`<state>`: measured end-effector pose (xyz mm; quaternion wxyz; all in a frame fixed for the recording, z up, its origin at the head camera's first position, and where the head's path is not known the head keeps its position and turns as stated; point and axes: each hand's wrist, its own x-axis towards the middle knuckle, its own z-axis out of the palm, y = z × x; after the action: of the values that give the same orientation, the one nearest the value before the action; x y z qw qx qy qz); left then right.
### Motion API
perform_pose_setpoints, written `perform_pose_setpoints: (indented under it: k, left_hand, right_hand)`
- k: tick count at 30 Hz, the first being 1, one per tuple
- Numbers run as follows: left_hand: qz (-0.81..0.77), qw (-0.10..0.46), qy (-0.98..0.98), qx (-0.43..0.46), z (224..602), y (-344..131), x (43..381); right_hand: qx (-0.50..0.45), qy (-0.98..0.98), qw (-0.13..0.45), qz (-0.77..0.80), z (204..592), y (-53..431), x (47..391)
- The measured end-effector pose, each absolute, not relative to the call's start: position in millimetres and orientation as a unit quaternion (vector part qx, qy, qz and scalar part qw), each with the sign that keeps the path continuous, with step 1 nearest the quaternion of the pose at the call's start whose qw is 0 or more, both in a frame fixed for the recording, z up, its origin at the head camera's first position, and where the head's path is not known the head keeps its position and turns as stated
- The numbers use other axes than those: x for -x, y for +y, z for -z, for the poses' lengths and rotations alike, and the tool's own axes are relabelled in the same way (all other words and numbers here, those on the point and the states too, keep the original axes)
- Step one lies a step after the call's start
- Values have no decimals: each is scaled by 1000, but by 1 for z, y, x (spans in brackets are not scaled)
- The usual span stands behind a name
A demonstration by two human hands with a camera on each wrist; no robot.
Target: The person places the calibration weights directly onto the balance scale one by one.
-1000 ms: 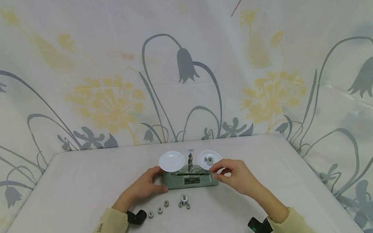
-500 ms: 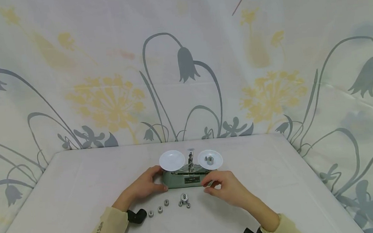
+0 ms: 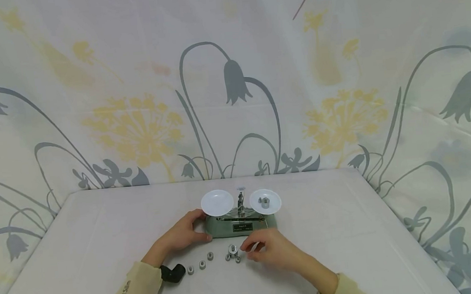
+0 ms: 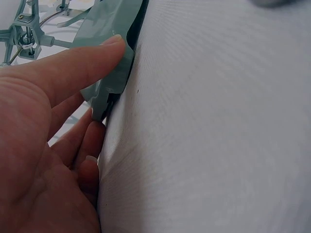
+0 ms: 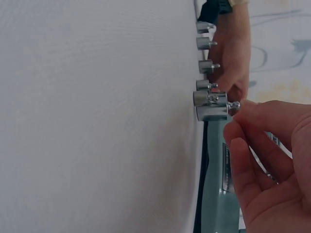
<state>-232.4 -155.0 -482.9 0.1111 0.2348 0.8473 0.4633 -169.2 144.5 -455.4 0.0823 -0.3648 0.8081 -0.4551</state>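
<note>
Clamping balance (image 3: 220,232) in left fingers (image 4: 92,141), might topple small weights (image 3: 238,260) toward left edge of counter (image 3: 333,204) by brushing with parted right fingers (image 5: 244,170).

A flower-printed backdrop (image 3: 233,124) hangs behind the white-covered table (image 3: 334,217).

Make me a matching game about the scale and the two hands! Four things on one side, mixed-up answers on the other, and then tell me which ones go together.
Things:
1. Left hand
2. Right hand
3. Scale's base
4. Right-hand plate

Answers:
A. Green
B. Has metal weights on it
C. Close to the biggest weight on the table
D. Gripping one end of the base

Right pairs: 1-D, 2-C, 3-A, 4-B
</note>
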Motion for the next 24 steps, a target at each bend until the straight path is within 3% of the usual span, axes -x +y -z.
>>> perform_pose_setpoints:
  k: [16, 24]
  left_hand:
    - [-462, 110, 849, -231, 482, -154, 231]
    - [-459, 107, 850, -235, 482, -154, 231]
  right_hand:
    - [401, 812, 78, 416, 467, 134, 170]
    - [378, 827, 105, 402, 466, 128, 166]
